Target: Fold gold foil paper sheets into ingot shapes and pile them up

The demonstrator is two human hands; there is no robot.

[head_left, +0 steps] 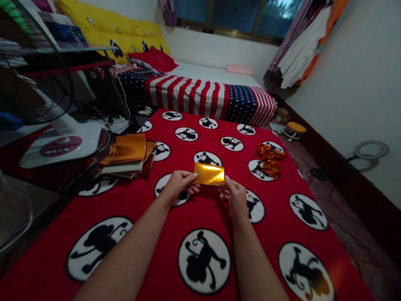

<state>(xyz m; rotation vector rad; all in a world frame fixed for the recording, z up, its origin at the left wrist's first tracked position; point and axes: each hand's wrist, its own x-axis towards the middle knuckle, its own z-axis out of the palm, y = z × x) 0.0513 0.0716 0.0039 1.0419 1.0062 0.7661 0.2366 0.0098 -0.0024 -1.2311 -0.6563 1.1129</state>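
A shiny gold foil paper (209, 174), a flat rectangle wider than tall, is held up over the red cloth between my two hands. My left hand (181, 184) pinches its left edge, thumb on top. At the right edge, my right hand (234, 194) grips the lower corner with thumb and fingers. To the left lies a stack of gold foil sheets (128, 148) with paler sheets beneath. Several folded gold foil pieces (270, 159) sit in a small heap on the right side of the cloth.
The red cloth (150, 263) with monkey circles covers the surface before me. A white fan base (62, 144) stands at left. Beyond is a bed with a flag-patterned cover (191, 96). A yellow-topped stool (296, 127) and a dark skirting run along the right wall.
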